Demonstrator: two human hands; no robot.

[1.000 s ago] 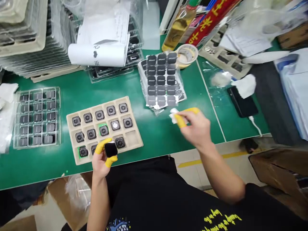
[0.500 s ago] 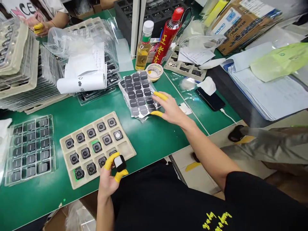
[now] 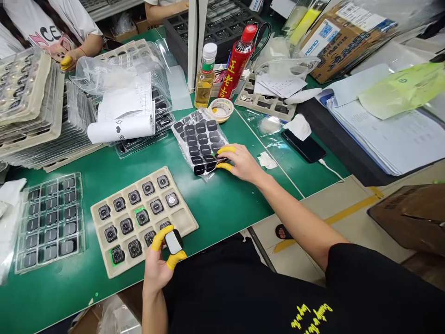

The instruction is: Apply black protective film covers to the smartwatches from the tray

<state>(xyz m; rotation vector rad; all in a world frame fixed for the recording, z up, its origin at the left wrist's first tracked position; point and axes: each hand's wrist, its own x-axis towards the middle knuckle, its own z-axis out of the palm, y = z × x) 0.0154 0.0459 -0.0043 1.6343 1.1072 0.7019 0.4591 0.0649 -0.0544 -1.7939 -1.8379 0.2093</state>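
Yellow finger covers are on both my hands. My left hand (image 3: 163, 255) grips a small black watch body (image 3: 173, 241) by its edges, over the near edge of a beige tray (image 3: 178, 222). That tray holds several dark watch bodies, and a compartment at its right is bare. Further right, my right hand (image 3: 236, 161) pinches the lower right edge of a sheet of black square stickers (image 3: 202, 138), thumb and index finger closed on it. The sheet lies on other sheets in clear film.
A clear tray of black squares (image 3: 50, 222) lies at the left, below stacked trays (image 3: 29, 106). Behind the sheets stand a tape roll (image 3: 221, 109), an oil bottle (image 3: 206, 76) and a red bottle (image 3: 240, 62). A phone (image 3: 304, 146) lies right. A person's hand (image 3: 71, 59) shows top left.
My right hand's fingers have closed on the sheet's edge, which now lifts slightly. My left hand still holds the watch body. The view has shifted a little, and a passer-by's leg has left the right side.
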